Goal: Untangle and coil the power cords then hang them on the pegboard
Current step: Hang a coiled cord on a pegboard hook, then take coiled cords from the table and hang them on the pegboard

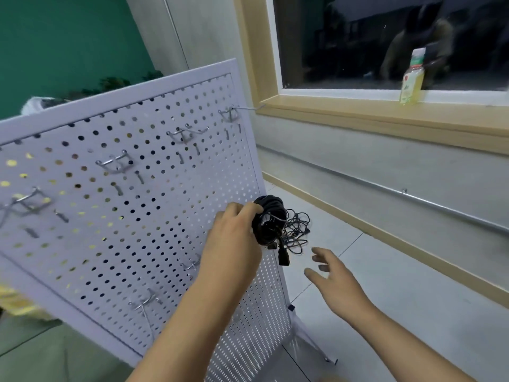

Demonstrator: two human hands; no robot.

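A white pegboard point(115, 205) on a stand fills the left of the view, with several bare metal hooks point(190, 132) on it. My left hand point(234, 238) grips a coiled black power cord point(268, 219) just past the board's right edge; a black plug point(283, 256) dangles from the coil. Behind the coil a tangle of thin black cords point(298, 232) lies on the floor. My right hand point(334, 282) hovers low to the right of the coil, fingers spread, holding nothing.
A wooden window sill point(358, 111) runs along the right wall with a plastic drink bottle point(413, 78) standing on it. Light floor tiles point(413, 312) stretch under my right arm. The board's stand foot point(314, 346) reaches out at the bottom.
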